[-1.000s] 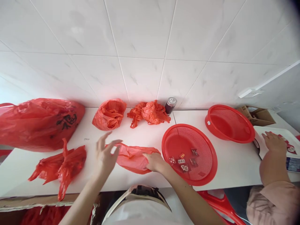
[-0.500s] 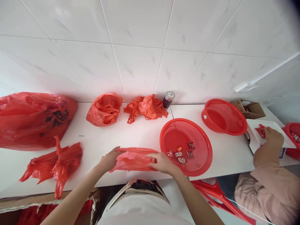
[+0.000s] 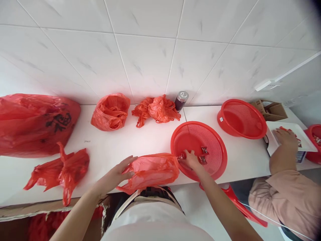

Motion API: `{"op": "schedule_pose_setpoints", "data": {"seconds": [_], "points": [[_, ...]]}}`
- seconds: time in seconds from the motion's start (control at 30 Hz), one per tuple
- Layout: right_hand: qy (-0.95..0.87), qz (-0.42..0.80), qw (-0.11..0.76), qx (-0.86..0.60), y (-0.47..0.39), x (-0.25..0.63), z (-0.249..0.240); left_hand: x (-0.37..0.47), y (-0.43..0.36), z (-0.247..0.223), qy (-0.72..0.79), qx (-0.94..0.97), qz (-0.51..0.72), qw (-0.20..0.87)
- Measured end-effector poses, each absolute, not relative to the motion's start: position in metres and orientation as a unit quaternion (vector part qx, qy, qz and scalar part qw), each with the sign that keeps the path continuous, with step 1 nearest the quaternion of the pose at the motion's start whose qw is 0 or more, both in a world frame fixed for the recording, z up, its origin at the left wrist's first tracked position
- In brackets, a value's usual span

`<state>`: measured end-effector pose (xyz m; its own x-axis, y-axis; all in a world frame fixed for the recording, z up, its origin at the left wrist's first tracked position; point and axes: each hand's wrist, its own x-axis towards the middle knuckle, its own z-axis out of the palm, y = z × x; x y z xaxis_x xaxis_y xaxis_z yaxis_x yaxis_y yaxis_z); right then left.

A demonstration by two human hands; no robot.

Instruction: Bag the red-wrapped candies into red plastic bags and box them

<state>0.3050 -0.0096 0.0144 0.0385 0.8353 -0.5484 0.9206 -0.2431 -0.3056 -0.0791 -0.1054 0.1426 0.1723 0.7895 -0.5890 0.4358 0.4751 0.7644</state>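
Note:
An open red plastic bag (image 3: pixel 155 169) lies at the table's front edge before me. My left hand (image 3: pixel 115 175) is at its left end, fingers and thumb apart against the thin plastic. Just right of the bag is a large red mesh basket (image 3: pixel 223 147). My right hand (image 3: pixel 192 160) reaches down inside it, over several small wrapped packets; its fingers are partly spread among them, and whether it grips one is unclear. Two dark-red packets (image 3: pixel 204 150) show to the right of that hand.
Red bags (image 3: pixel 110 112) line the wall, with a dark flask (image 3: pixel 181 100) beside them. Far left lie a bulging bag (image 3: pixel 32 125) and a knotted one (image 3: pixel 72 167). A second basket (image 3: pixel 240 118) and a person's hand over a white tray (image 3: pixel 308 142) are on the right.
My right hand has left the bag and moved right into the basket. The bag has spread wider. The other person's hand has shifted left over the tray.

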Motion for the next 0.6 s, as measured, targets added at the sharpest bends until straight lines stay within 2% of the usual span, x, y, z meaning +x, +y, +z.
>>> {"op": "schedule_pose_setpoints", "data": {"seconds": [0.13, 0.23, 0.33, 0.37, 0.43, 0.5, 0.6], "points": [[0.615, -0.339, 0.050, 0.711, -0.008, 0.297, 0.007, -0.080, -0.114, 0.157, 0.667, 0.485, 0.207, 0.526], [0.615, -0.360, 0.028, 0.701, -0.007, 0.303, 0.007, -0.084, -0.125, 0.159, 0.726, 0.505, 0.244, 0.398], [0.613, -0.373, 0.007, 0.697, -0.009, 0.307, 0.007, -0.091, -0.138, 0.148, 0.791, 0.509, 0.234, 0.244], [0.612, -0.377, 0.001, 0.695, -0.009, 0.308, 0.006, -0.092, -0.143, 0.142, 0.810, 0.494, 0.222, 0.224], [0.611, -0.386, -0.012, 0.692, -0.010, 0.307, 0.006, -0.093, -0.150, 0.129, 0.833, 0.430, 0.207, 0.281], [0.607, -0.395, -0.026, 0.689, -0.008, 0.307, 0.006, -0.090, -0.154, 0.119, 0.812, 0.345, 0.220, 0.417], [0.599, -0.402, -0.060, 0.690, -0.003, 0.312, 0.010, -0.079, -0.152, 0.116, 0.749, 0.266, 0.290, 0.533]]}}
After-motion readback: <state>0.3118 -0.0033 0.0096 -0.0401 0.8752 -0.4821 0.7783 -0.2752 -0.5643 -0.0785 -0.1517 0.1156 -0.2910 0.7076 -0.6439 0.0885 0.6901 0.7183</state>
